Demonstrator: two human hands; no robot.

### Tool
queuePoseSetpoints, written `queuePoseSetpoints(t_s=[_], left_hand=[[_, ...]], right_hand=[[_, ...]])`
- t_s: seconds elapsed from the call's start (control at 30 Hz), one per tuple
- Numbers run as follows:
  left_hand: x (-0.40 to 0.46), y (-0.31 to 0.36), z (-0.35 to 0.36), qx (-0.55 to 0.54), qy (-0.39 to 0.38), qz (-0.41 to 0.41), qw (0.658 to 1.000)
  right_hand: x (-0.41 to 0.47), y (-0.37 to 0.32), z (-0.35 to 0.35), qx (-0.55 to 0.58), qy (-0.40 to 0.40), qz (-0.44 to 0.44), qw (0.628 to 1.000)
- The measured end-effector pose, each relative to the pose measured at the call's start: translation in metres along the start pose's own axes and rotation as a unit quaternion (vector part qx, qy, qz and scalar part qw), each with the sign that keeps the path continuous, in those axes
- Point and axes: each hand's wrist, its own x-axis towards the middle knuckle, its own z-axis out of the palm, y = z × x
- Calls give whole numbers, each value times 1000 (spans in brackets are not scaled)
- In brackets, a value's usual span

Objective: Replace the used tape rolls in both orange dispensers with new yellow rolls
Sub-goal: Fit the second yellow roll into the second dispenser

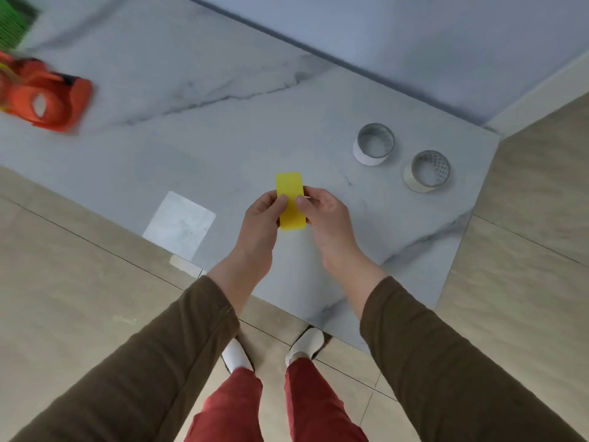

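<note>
A yellow tape roll is held edge-on above the marble table, pinched between both hands. My left hand grips its left side and my right hand grips its right side, thumbs on the roll's face. An orange dispenser lies blurred at the far left of the table; something orange sits behind it at the frame edge. Two used, nearly bare rolls stand at the right: a white-sided one and a clear one.
A green object shows at the top left corner. A pale square patch lies near the table's front edge. The table's right corner is close to the used rolls. My feet stand on the tiled floor under the front edge.
</note>
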Motion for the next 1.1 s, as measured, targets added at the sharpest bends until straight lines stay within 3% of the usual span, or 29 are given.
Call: queuePoseSetpoints(t_s=[0.67, 1.1], left_hand=[[-66, 25, -295, -86, 57, 23, 994], [-13, 82, -399, -99, 77, 28, 992]], right_hand=[[-87, 42, 285, -73, -67, 15, 995], [-46, 22, 414, -73, -75, 18, 994]])
